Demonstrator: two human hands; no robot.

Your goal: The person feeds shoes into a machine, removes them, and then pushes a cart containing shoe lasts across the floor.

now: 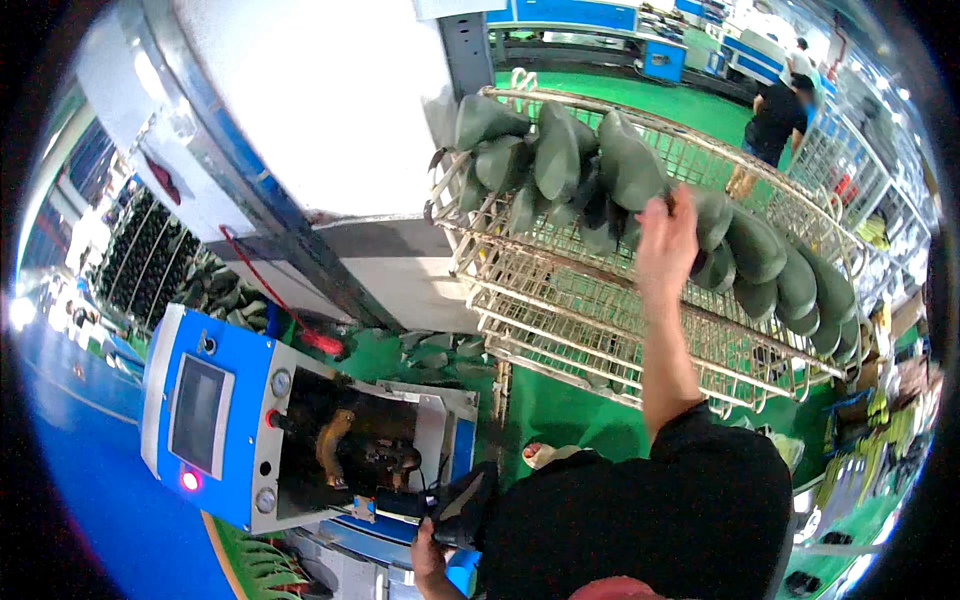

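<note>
My right arm stretches out to a wire rack, and my right hand (667, 235) is at a row of olive-green shoe uppers (632, 165). Motion smears its fingers; they overlap the uppers, and a grip on one does not show clearly. Low in the view, my left hand (428, 550) is closed on a dark shoe upper (466, 508), held beside the front of a blue and white machine (256, 390). A brown curved form (334, 447) stands inside the machine's dark opening.
The cream wire rack (560, 265) has several tiers. A white cabinet (330, 110) rises behind the machine. Green pieces (440, 350) lie on the floor between machine and rack. More uppers (225, 290) are piled at left. Another person (778, 118) stands beyond the rack.
</note>
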